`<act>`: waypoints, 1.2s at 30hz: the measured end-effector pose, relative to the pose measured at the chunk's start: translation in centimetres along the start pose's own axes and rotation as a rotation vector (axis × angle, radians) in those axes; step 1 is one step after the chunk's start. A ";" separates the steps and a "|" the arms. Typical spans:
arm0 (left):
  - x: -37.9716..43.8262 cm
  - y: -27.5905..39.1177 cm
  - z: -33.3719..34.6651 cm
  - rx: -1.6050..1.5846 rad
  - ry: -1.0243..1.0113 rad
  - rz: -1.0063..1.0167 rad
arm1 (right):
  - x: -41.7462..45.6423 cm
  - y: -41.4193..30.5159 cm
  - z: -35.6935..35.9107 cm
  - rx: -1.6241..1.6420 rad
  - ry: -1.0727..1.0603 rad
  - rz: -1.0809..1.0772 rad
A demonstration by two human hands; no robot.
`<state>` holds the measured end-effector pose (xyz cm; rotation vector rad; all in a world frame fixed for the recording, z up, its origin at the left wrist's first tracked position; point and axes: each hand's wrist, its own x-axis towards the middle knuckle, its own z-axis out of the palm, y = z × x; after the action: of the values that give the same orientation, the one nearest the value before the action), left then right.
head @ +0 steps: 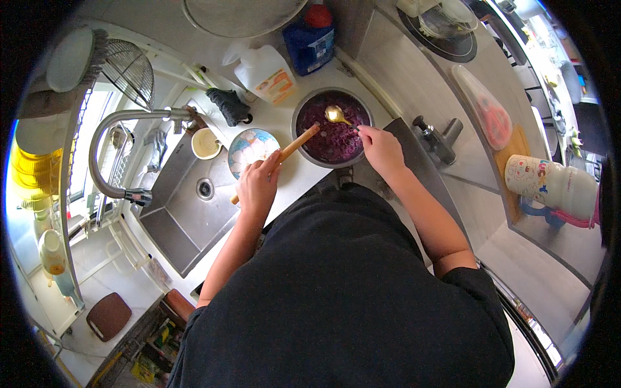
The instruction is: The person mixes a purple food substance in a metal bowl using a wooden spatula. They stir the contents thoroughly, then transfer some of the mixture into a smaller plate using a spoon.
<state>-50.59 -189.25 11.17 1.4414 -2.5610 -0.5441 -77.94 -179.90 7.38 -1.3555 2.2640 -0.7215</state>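
A round metal pot point(294, 122) on the counter holds a mashed, dark purple food point(335, 140). My left hand point(257, 186) is closed around a wooden rolling pin point(293, 146), whose upper end reaches over the pot's left side. Between the thumb and fingers of my right hand point(383, 150) is the handle of a gold-coloured spoon point(335, 114). The spoon's bowl is over the purple food; whether it touches the food I cannot tell. Under and beside the rolling pin lies a blue plate with a white flower pattern point(247, 150).
A steel sink point(189, 218) with a curved faucet point(97, 150) lies to the left, a cream-coloured bowl point(206, 144) at its corner. Behind the pot stand a white plastic jug point(267, 72) and a blue bottle with a red cap point(309, 43). A patterned tumbler point(548, 186) is at right.
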 end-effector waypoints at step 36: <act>-2.4 -2.8 -0.9 -0.079 0.108 -0.076 | -0.1 0.3 -0.2 -0.046 -0.019 -0.144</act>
<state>-46.80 -188.81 11.05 1.5028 -2.3835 -0.5556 -78.24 -179.67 7.35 -1.5533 2.1972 -0.7036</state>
